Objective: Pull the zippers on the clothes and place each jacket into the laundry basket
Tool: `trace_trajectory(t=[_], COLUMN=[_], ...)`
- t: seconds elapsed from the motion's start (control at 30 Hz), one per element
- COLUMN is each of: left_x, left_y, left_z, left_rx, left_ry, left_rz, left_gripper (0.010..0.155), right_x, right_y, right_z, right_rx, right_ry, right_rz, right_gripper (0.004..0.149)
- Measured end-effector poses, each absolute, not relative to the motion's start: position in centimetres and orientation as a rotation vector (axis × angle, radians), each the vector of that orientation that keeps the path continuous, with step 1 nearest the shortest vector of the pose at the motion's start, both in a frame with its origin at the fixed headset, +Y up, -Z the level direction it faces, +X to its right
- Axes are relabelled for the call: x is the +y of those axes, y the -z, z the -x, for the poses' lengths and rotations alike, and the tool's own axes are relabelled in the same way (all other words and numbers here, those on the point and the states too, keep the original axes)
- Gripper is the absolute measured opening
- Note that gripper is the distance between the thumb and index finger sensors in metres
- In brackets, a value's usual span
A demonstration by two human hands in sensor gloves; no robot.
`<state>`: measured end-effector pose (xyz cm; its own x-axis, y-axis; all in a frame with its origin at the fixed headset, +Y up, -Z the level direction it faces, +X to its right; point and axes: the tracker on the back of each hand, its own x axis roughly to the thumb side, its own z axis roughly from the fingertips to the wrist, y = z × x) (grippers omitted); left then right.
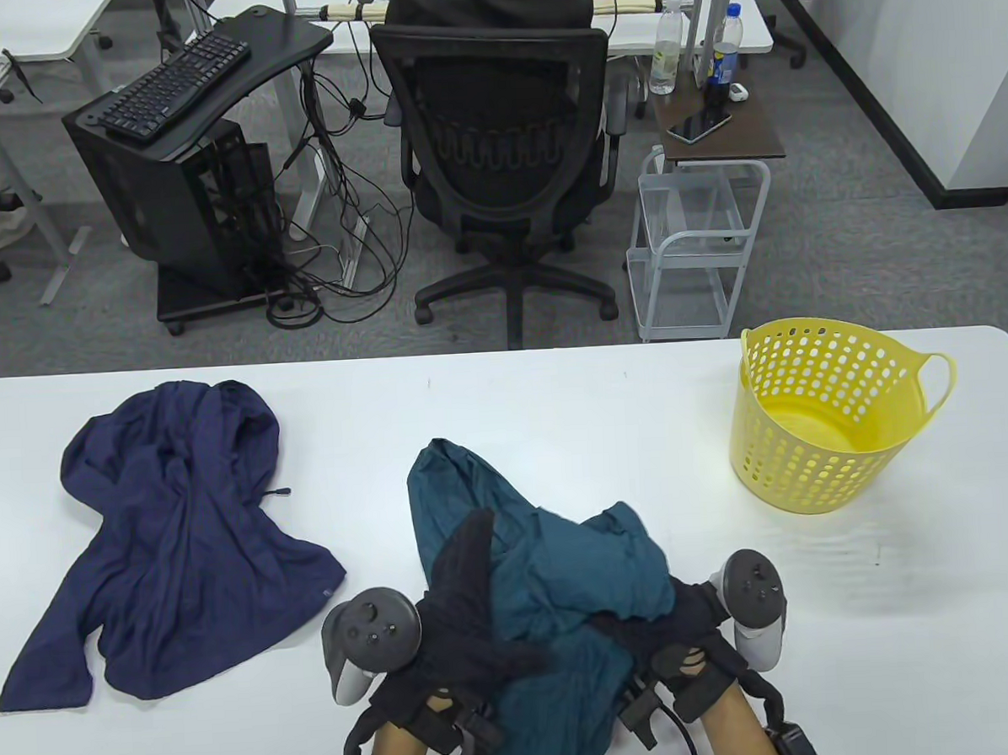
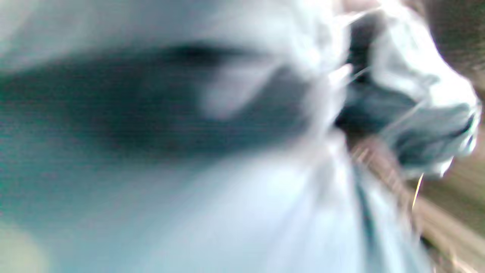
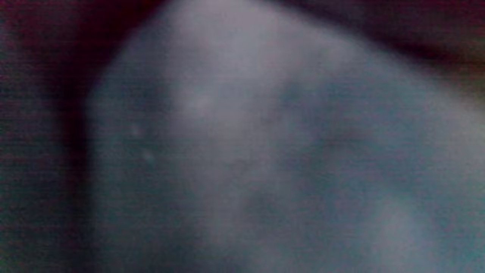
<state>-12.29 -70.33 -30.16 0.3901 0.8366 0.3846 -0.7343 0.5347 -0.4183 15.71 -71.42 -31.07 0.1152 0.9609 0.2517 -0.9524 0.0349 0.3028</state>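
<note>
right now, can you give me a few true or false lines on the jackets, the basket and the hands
1. The yellow basket has a jacket in it. False: it holds no jacket; both jackets lie on the table.
2. The navy jacket lies to the left of the teal jacket. True.
3. Both hands are at the teal jacket. True: the left hand lies on its cloth with straight fingers, and the right hand is partly under a fold of it.
4. The basket stands between the two jackets. False: it stands at the table's right side, right of both.
5. A hand rests on the navy jacket. False: neither hand touches it.
</note>
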Motion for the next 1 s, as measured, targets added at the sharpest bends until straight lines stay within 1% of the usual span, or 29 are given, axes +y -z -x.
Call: trace_trajectory(t=[0.03, 0.07, 0.1, 0.17, 0.2, 0.23, 0.3, 0.4, 0.43, 0.53, 0.63, 0.7, 0.73, 0.8, 0.83, 0.87, 1.0], left_x=[-71.3, -71.8, -72.3, -72.7, -72.6, -72.4, -71.9, -71.3, -71.2, -70.5, -69.5, -68.8, -68.5, -67.8, -67.5, -67.2, -66.5], left_y=[30.5, 30.5, 30.4, 30.2, 29.8, 29.6, 29.0, 28.7, 28.7, 29.1, 29.3, 29.3, 29.2, 28.8, 28.5, 28.2, 26.5], left_z=[11.7, 11.1, 10.3, 8.4, 7.4, 6.9, 6.0, 6.5, 6.7, 8.7, 12.0, 14.4, 15.3, 16.3, 16.2, 15.6, 11.0], left_rx=[-0.633, -0.649, -0.649, -0.651, -0.661, -0.654, -0.590, -0.475, -0.462, -0.407, -0.328, -0.276, -0.258, -0.245, -0.250, -0.270, -0.390], left_ry=[-0.953, -0.933, -0.929, -0.928, -0.919, -0.918, -0.922, -0.901, -0.904, -0.929, -0.959, -0.957, -0.943, -0.872, -0.815, -0.739, -0.445], left_rz=[0.327, 0.393, 0.419, 0.421, 0.396, 0.367, 0.196, 0.039, 0.007, -0.079, -0.223, -0.331, -0.370, -0.447, -0.476, -0.502, -0.523], left_gripper=[0.129, 0.131, 0.132, 0.133, 0.133, 0.132, 0.124, 0.093, 0.086, 0.072, 0.061, 0.057, 0.056, 0.054, 0.054, 0.054, 0.056], right_x=[-71.2, -71.1, -70.9, -70.6, -70.4, -70.2, -69.6, -68.5, -68.3, -68.0, -68.5, -69.6, -69.9, -70.6, -70.7, -70.6, -70.6], right_y=[31.1, 31.1, 31.0, 30.7, 30.4, 30.2, 29.6, 29.0, 28.9, 28.5, 29.0, 29.6, 29.8, 30.1, 30.1, 30.1, 29.5], right_z=[-16.0, -16.1, -16.0, -15.4, -14.9, -14.6, -14.3, -14.8, -14.9, -15.6, -16.8, -18.3, -18.7, -19.3, -18.9, -18.2, -14.5], right_rx=[0.026, 0.033, 0.069, 0.125, 0.160, 0.180, 0.204, 0.163, 0.155, 0.199, 0.371, 0.436, 0.416, 0.303, 0.272, 0.261, 0.334], right_ry=[-1.377, -1.311, -1.220, -1.111, -1.085, -1.077, -1.083, -1.147, -1.167, -1.285, -1.383, -1.404, -1.401, -1.436, -1.448, -1.467, -1.719], right_rz=[-0.458, -0.472, -0.498, -0.562, -0.602, -0.629, -0.688, -0.746, -0.762, -0.850, -0.927, -0.857, -0.809, -0.620, -0.591, -0.593, -0.717], right_gripper=[0.065, 0.066, 0.066, 0.066, 0.066, 0.067, 0.067, 0.067, 0.067, 0.070, 0.073, 0.070, 0.067, 0.061, 0.062, 0.071, 0.113])
